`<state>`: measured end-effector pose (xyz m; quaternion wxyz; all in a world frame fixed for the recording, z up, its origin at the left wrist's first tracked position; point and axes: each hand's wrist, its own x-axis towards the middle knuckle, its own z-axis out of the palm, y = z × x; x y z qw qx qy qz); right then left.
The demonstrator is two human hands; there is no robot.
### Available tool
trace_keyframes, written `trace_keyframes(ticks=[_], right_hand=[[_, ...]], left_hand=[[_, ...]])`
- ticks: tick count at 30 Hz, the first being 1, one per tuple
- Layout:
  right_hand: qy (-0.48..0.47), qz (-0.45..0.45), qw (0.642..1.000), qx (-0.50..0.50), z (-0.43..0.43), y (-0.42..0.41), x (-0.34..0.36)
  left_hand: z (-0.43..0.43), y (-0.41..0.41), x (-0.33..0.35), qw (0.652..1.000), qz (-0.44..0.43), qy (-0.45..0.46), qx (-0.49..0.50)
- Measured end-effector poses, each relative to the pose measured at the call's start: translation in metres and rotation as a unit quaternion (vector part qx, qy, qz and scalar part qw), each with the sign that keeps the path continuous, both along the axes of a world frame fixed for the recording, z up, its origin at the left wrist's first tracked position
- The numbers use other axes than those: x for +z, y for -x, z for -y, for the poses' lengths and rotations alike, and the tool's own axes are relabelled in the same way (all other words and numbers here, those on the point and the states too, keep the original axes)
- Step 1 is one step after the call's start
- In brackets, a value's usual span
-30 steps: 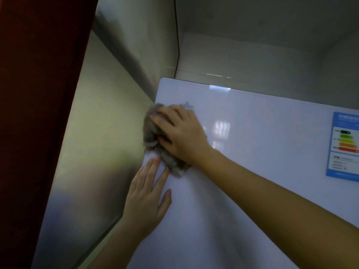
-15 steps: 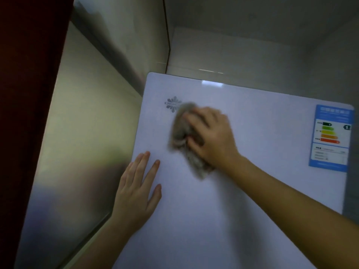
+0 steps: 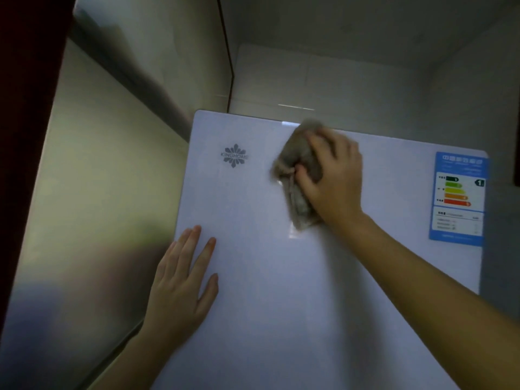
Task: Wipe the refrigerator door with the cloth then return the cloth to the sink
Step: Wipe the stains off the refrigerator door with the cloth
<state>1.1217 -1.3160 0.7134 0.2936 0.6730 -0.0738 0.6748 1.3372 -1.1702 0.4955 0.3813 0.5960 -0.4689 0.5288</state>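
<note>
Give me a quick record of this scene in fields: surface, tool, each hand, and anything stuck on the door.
surface: glossy white refrigerator door
tool: grey cloth, bunched, against the door near its top edge
right hand: grips the cloth and presses it to the door
left hand: flat on the door at lower left, fingers straight
stuck on: brand logo upper left; energy label at right edge
sink: not in view

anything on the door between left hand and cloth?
No. The head view shows only bare refrigerator door between the left hand and the cloth, which the right hand holds near the top edge.
</note>
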Motion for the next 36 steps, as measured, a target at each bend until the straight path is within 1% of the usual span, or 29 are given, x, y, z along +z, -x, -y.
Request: trace_keyframes(ticks=[2, 4, 5, 6, 7, 8, 9, 11, 13, 15, 17, 19, 20, 21, 23, 24, 25, 26, 27, 28, 30, 31, 33, 34, 36], right_hand=[[0.096, -0.113, 0.989, -0.008, 0.001, -0.003, -0.034], [0.200, -0.243, 0.949, -0.008, 0.004, 0.002, -0.068], [0.230, -0.288, 0.929, -0.011, 0.007, 0.009, -0.079], [0.243, -0.310, 0.919, -0.015, 0.011, 0.016, -0.082], [0.243, -0.303, 0.921, -0.019, 0.016, 0.024, -0.078], [0.231, -0.271, 0.934, -0.023, 0.023, 0.032, -0.069], [0.208, -0.220, 0.953, -0.027, 0.031, 0.041, -0.055], [0.116, -0.096, 0.988, -0.025, 0.044, 0.062, -0.020], [0.013, 0.000, 1.000, -0.010, 0.053, 0.084, 0.006], [-0.040, 0.046, 0.998, 0.008, 0.059, 0.097, 0.016], [-0.044, 0.033, 0.998, 0.009, 0.060, 0.101, 0.010], [-0.007, -0.032, 0.999, -0.011, 0.060, 0.099, -0.011], [0.033, -0.075, 0.996, -0.027, 0.060, 0.098, -0.025], [0.086, -0.124, 0.988, -0.042, 0.060, 0.099, -0.040], [0.198, -0.235, 0.949, -0.064, 0.059, 0.106, -0.065], [0.233, -0.280, 0.929, -0.072, 0.060, 0.110, -0.072], [0.250, -0.304, 0.916, -0.079, 0.061, 0.115, -0.072], [0.248, -0.303, 0.916, -0.085, 0.063, 0.119, -0.068], [0.233, -0.281, 0.927, -0.089, 0.067, 0.123, -0.059], [0.208, -0.240, 0.944, -0.093, 0.073, 0.127, -0.047], [0.124, -0.142, 0.978, -0.089, 0.080, 0.137, -0.020], [0.075, -0.096, 0.990, -0.077, 0.082, 0.142, -0.009], [-0.001, -0.018, 0.999, -0.045, 0.082, 0.147, 0.003], [-0.015, 0.002, 0.999, -0.041, 0.081, 0.147, 0.003], [0.001, -0.018, 0.998, -0.055, 0.081, 0.143, -0.007]], left_hand=[[0.000, 0.001, 0.000, 1.000, 0.001, 0.004, 0.000], [0.000, 0.001, 0.000, 1.000, 0.005, 0.005, 0.002], [0.001, 0.001, 0.000, 1.000, 0.006, 0.004, 0.003], [0.001, 0.001, 0.000, 1.000, 0.004, 0.002, 0.004], [0.000, 0.001, 0.000, 1.000, 0.000, 0.001, 0.003], [0.000, 0.002, 0.000, 1.000, -0.005, 0.000, 0.003], [0.000, 0.003, 0.001, 1.000, -0.009, 0.000, 0.003], [0.001, 0.005, 0.001, 1.000, -0.012, -0.002, 0.004], [-0.001, 0.004, 0.000, 1.000, -0.007, -0.006, 0.005], [-0.002, 0.003, 0.001, 1.000, -0.004, -0.009, 0.010], [-0.003, 0.004, 0.001, 1.000, -0.009, -0.010, 0.013], [-0.001, 0.007, 0.001, 1.000, -0.018, -0.006, 0.011], [0.001, 0.010, 0.001, 1.000, -0.022, -0.003, 0.009], [0.002, 0.012, 0.001, 1.000, -0.028, 0.000, 0.006], [0.004, 0.015, 0.001, 0.999, -0.037, 0.002, 0.004], [0.004, 0.016, 0.001, 0.999, -0.039, 0.000, 0.005], [0.004, 0.016, 0.001, 0.999, -0.039, -0.004, 0.007], [0.003, 0.016, 0.001, 0.999, -0.037, -0.008, 0.009], [0.002, 0.015, 0.001, 0.999, -0.035, -0.013, 0.013], [0.001, 0.015, 0.002, 0.999, -0.034, -0.018, 0.017], [0.000, 0.016, 0.003, 0.999, -0.036, -0.026, 0.024], [-0.001, 0.016, 0.003, 0.998, -0.038, -0.029, 0.027], [-0.002, 0.019, 0.004, 0.998, -0.042, -0.028, 0.027], [-0.003, 0.020, 0.004, 0.998, -0.044, -0.027, 0.025], [-0.003, 0.024, 0.005, 0.998, -0.053, -0.026, 0.019]])
